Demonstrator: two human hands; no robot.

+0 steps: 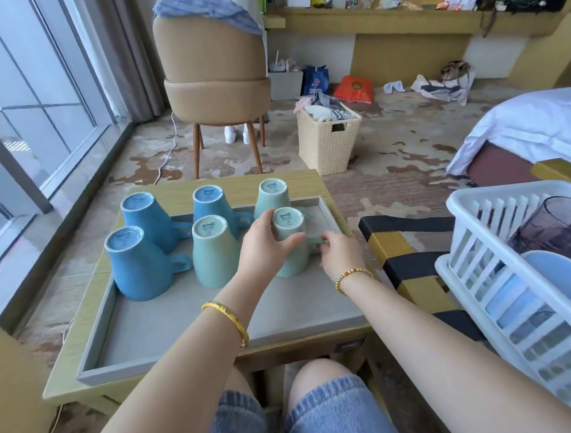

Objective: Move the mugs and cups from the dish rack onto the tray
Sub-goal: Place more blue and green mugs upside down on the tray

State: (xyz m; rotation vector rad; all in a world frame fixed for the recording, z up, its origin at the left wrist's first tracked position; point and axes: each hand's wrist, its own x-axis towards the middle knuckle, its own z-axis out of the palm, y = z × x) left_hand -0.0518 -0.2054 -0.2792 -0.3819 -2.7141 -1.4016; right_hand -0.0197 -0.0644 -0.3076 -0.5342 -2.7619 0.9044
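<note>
A grey tray [171, 320] lies on a small wooden table and bears several upside-down mugs: three blue ones [140, 266] on the left and middle, three pale green ones [214, 251] on the right. My left hand [265, 246] wraps around the body of the nearest pale green mug [287, 226], which stands base up on the tray. My right hand [340, 253] pinches that mug's handle. The white dish rack [493, 274] sits at the right and holds a purple glass cup [556, 229] and a light blue plate [558, 271].
A black-and-yellow strapped stand [404, 241] carries the rack, right of the table. A tan chair [214, 66] and a wicker basket [327, 140] stand beyond the table. A window wall runs along the left, a bed [527, 123] at the right.
</note>
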